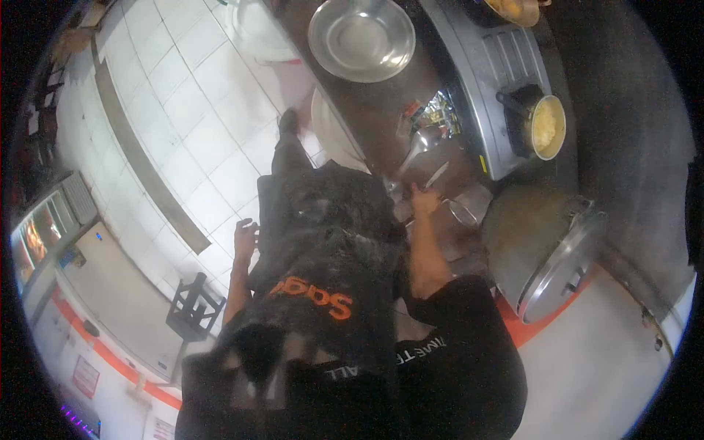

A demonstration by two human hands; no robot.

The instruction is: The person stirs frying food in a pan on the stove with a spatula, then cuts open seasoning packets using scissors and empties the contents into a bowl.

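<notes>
My right hand [424, 199] is over the dark counter, its fingers closed at the near end of a slim shiny utensil [438, 174] that looks like a blade; its exact kind is unclear. Close to that hand lies a round wire-rimmed strainer [463, 213]. Just beyond is a metal ladle [425, 139], near some crumpled shiny packets [438, 110]. At my other side, my left hand [246, 236] hangs beside the dark apron [323, 227] with its fingers apart and holds nothing.
A wide metal bowl [363, 40] sits farther along the counter. On the stove [484, 88] stands a pan of pale yellow food [546, 128]. A large pot [524, 227] with a tilted lid [561, 268] is at right. A black crate [196, 306] stands at left above white floor tiles [213, 139].
</notes>
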